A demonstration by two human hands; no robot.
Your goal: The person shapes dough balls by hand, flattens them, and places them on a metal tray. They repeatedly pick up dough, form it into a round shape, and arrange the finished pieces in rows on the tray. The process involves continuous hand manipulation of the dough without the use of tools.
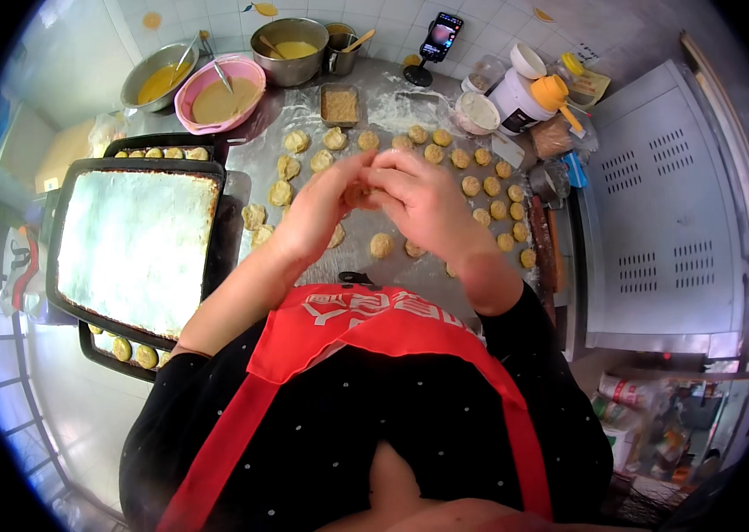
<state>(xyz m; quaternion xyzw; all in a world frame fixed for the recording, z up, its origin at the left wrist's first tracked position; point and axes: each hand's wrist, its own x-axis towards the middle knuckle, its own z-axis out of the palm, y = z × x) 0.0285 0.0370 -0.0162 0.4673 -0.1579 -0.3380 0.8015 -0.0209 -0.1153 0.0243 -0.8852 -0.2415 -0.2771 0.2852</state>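
Observation:
My left hand [320,209] and my right hand [422,201] meet above the middle of the steel worktop [354,269]. Cupped between them is a small piece of dough [356,197], mostly hidden by the fingers. Flattened, wrinkled dough pieces [280,193] lie on the worktop to the left of my hands. To the right, rows of round, rough-surfaced balls [471,185] spread towards the worktop's side. One such ball [381,245] sits just below my hands, near the red apron [374,319].
At left, an upper baking tray [135,246] overlies trays holding dough rounds [146,356]. Along the back stand a pink basin [183,113], steel bowls [259,58], a crumb-filled container [340,108] and a phone [441,38] on a stand. A vented metal cabinet [664,219] borders the right.

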